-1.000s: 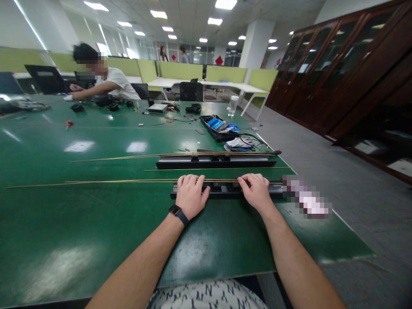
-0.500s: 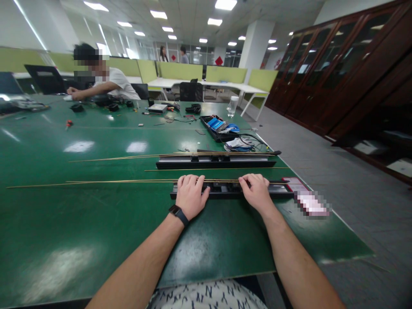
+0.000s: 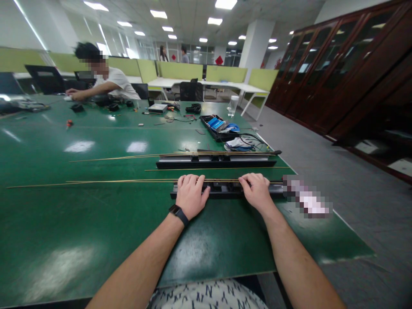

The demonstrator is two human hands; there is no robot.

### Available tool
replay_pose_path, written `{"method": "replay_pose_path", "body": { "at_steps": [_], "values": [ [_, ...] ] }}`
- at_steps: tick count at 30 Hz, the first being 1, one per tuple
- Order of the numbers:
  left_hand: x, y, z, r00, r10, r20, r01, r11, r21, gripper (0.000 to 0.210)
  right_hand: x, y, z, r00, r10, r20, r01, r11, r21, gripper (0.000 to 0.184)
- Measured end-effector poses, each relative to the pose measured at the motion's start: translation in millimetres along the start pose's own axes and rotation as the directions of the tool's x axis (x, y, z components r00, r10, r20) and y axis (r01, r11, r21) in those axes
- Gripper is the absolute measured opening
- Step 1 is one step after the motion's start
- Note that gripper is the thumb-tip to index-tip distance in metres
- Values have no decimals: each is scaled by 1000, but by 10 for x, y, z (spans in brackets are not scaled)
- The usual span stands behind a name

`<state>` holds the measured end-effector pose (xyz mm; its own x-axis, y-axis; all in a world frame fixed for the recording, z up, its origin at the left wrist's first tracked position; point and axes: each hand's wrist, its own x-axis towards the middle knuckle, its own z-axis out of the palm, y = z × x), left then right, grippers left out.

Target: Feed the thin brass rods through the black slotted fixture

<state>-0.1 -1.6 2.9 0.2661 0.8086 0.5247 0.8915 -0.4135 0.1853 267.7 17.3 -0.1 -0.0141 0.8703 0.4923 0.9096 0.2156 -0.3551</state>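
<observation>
A long black rail [image 3: 223,196] with a pale metal strip lies crosswise in front of me on the green table. My left hand [image 3: 191,195] is closed over its left part, fingers across the top and thumb on the near side. At the right of the rail, my right hand [image 3: 257,191] pinches one or more thin brass-coloured rods [image 3: 125,182] between thumb and fingers. These rods run along the rail and stick out far to the left. Dark blocks sit in the rail between my hands. The fingertips of my left hand are partly hidden.
Beyond lies a second black rail [image 3: 215,165] with more rods, and a loose rod [image 3: 154,170] in between. A black tray [image 3: 220,136] of blue items, gloves [image 3: 240,143] and a clear cup [image 3: 232,106] stand farther back. A blurred object [image 3: 310,201] lies near the right edge. Another person [image 3: 109,83] sits at far left.
</observation>
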Motion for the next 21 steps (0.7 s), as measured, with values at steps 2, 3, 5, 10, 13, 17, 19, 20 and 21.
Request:
{"method": "replay_pose_path", "body": {
  "at_steps": [2, 3, 5, 10, 13, 17, 19, 20, 21],
  "values": [
    [0, 2, -2, 1000, 0, 1, 0, 1000, 1, 36, 1, -7, -7, 1000, 2, -6, -1, 1000, 4, 29],
    [-1, 3, -2, 1000, -1, 1, 1, 1000, 1, 36, 0, -11, -10, 1000, 3, -8, -3, 1000, 7, 28],
    [-2, 3, -2, 1000, -4, 3, 4, 1000, 1, 36, 0, -18, -16, 1000, 6, -8, -6, 1000, 10, 27],
    [-1, 3, -1, 1000, -9, 3, 9, 1000, 0, 36, -3, -28, -21, 1000, 7, -8, -7, 1000, 16, 29],
    [1, 6, -8, 1000, -7, 3, 7, 1000, -4, 35, -5, -26, -17, 1000, 0, -14, 0, 1000, 18, 29],
    [-1, 10, -19, 1000, -7, 2, 7, 1000, -7, 36, -4, -20, -12, 1000, 3, 7, -3, 1000, 25, 30],
    [-3, 9, -21, 1000, -4, 1, 4, 1000, -5, 36, -4, -20, -11, 1000, 8, 14, -8, 1000, 23, 29],
    [-5, 7, -21, 1000, -3, 1, 3, 1000, -5, 36, -4, -21, -11, 1000, 9, 15, -10, 1000, 21, 29],
    [-6, 5, -19, 1000, -3, 0, 3, 1000, -4, 36, -4, -23, -11, 1000, 10, 15, -10, 1000, 18, 28]
  ]
}}
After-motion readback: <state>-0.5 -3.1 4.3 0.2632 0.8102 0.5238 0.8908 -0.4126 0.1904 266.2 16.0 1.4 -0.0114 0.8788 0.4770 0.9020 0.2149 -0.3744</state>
